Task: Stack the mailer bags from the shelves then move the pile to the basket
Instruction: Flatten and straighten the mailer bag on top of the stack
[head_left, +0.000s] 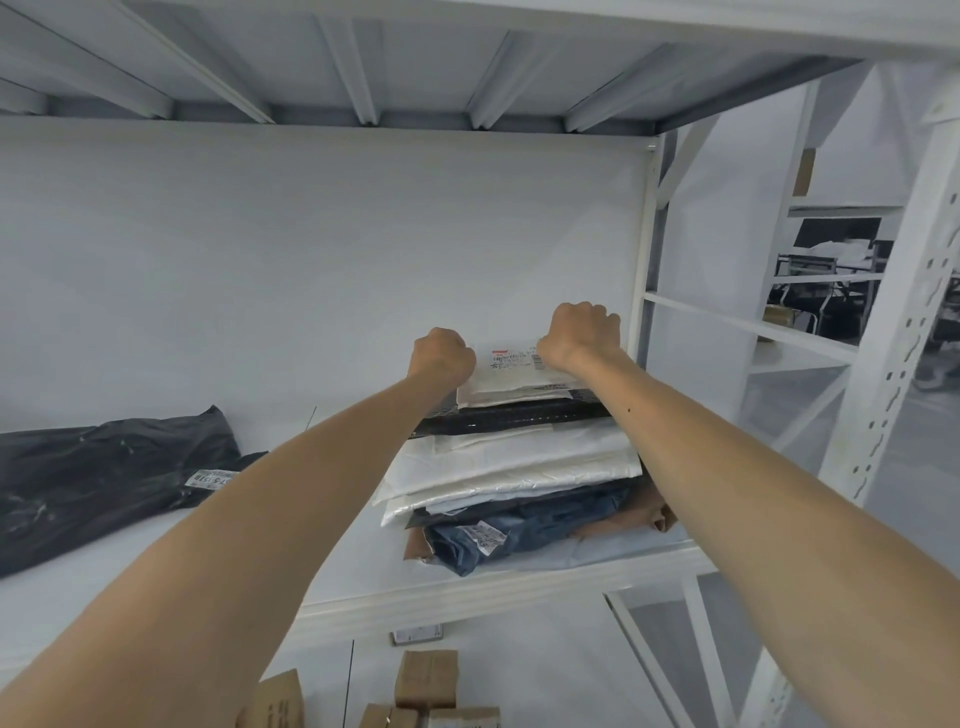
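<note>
Soft, even, cool indoor light, faint shadows, wide-angle bending at edges, slight blur.

The small flat white plastic mailer bag (511, 371) on top of the pile carries a white label with fine black print and a short red bar at its upper edge. Under it lies a thin glossy black mailer bag (519, 415), then a broad crinkled white plastic mailer bag (519, 462) with a silvery sheen along its folds. Lower sits a dark blue plastic mailer bag (524, 535) with a white, black-printed label, over a tan paper mailer (628, 517). At left, a long black plastic mailer bag (104, 478) bears a white label with black print. The metal shelf (467, 592) is white; the cardboard boxes (426, 675) below are brown.
</note>
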